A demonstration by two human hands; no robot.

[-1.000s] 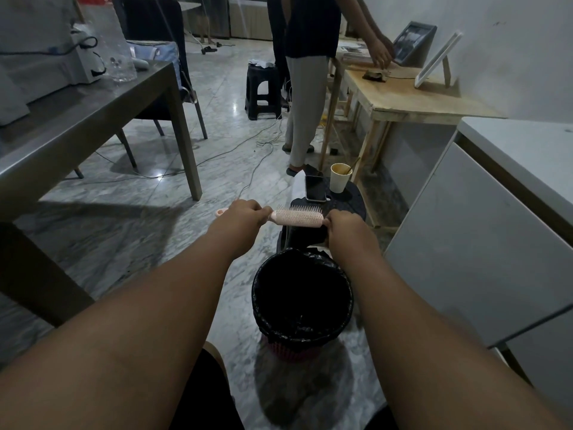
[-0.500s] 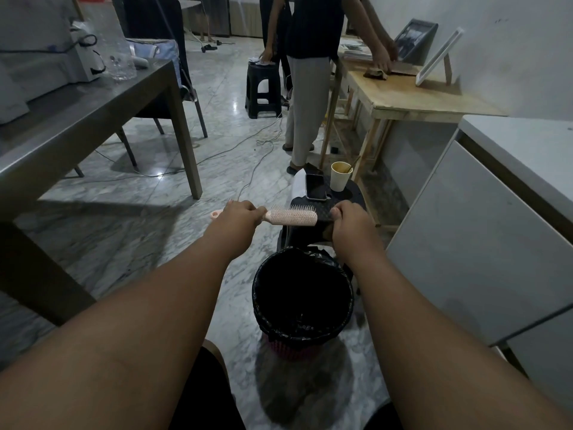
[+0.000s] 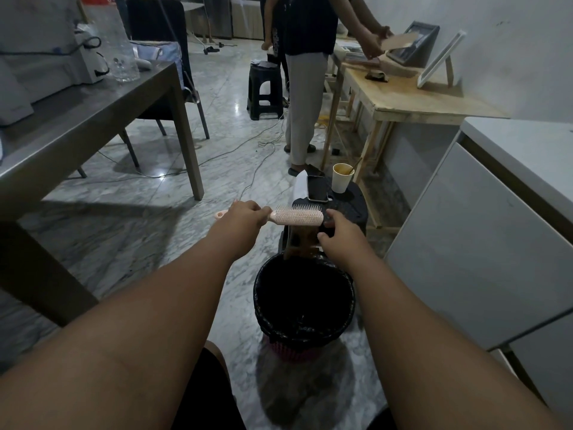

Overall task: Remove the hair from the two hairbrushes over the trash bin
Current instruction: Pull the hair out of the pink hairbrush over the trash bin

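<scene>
A pink hairbrush (image 3: 298, 216) is held level above the far rim of the trash bin (image 3: 349, 285), bristles pointing up. My left hand (image 3: 240, 220) grips its handle, whose end sticks out to the left. My right hand (image 3: 339, 235) is at the brush's tip, fingers pinched together. A brownish tuft of hair (image 3: 302, 243) hangs from under the brush head down toward the bin, beside my right fingers. The bin is lined with a black bag and stands on the marble floor between my forearms. No second brush is in sight.
Just behind the bin stands a black stool (image 3: 356, 209) with a phone (image 3: 317, 189) and a paper cup (image 3: 342, 178). A steel table (image 3: 93, 119) is on the left, a white cabinet (image 3: 480, 243) on the right. A person (image 3: 305, 88) stands by a wooden table (image 3: 418, 100). Cables cross the floor.
My right hand has slipped from the brush's tip down and toward me, and a brownish tuft of hair now hangs below the brush. My left hand keeps the handle.
</scene>
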